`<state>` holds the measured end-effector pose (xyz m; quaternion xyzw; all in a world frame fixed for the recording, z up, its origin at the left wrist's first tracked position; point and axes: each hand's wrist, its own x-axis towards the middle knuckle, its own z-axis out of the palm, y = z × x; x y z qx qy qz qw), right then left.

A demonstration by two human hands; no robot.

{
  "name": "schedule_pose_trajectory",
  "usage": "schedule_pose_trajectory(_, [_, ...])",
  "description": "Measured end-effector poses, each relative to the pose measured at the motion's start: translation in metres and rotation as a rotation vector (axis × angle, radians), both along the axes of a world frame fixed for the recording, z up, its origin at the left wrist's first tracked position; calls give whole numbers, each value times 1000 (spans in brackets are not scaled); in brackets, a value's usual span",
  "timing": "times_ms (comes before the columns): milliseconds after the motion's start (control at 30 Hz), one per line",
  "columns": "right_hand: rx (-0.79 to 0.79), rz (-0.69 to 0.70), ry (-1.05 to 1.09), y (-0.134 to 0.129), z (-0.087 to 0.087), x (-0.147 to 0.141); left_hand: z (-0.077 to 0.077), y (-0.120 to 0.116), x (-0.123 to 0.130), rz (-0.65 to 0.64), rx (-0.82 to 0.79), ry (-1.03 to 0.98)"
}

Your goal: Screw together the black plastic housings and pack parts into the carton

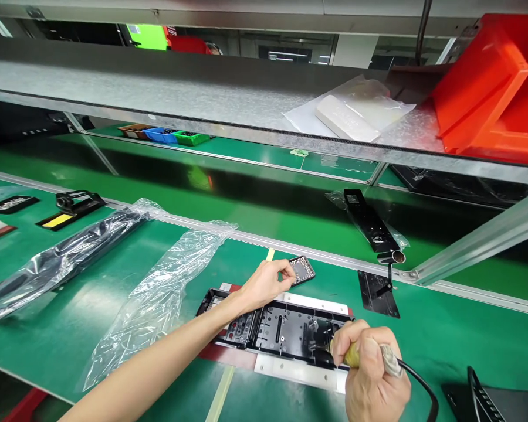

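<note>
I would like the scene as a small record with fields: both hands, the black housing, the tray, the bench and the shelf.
Left hand: at the small tray; any pinched piece cannot be made out
Right hand: grips a yellow-handled corded tool
Black housing: open, between white strips
Tray: holds small metallic pieces
Bench: clear plastic bag left of the housing
Shelf: red bin at right end

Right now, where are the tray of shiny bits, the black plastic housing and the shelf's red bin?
Tray of shiny bits (306,279), head view: its near rim.
Black plastic housing (293,329), head view: its inner floor.
Red bin (473,94), head view: its wall.
</note>
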<state>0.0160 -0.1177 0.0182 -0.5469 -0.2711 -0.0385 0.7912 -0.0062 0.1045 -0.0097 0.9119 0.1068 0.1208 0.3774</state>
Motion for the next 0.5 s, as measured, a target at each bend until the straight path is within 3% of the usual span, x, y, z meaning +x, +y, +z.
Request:
schedule_pose_trajectory(100, [-5, 3, -2, -1, -1, 0, 2, -11, -37, 6, -31, -27])
schedule_pose_trajectory(200, [-9, 4, -11, -2, -2, -1, -6, -20, -59, -32, -22, -48])
schedule_pose_trajectory(500, [-27, -8, 2, -3, -4, -2, -26, -20, -53, -246, 111, -81])
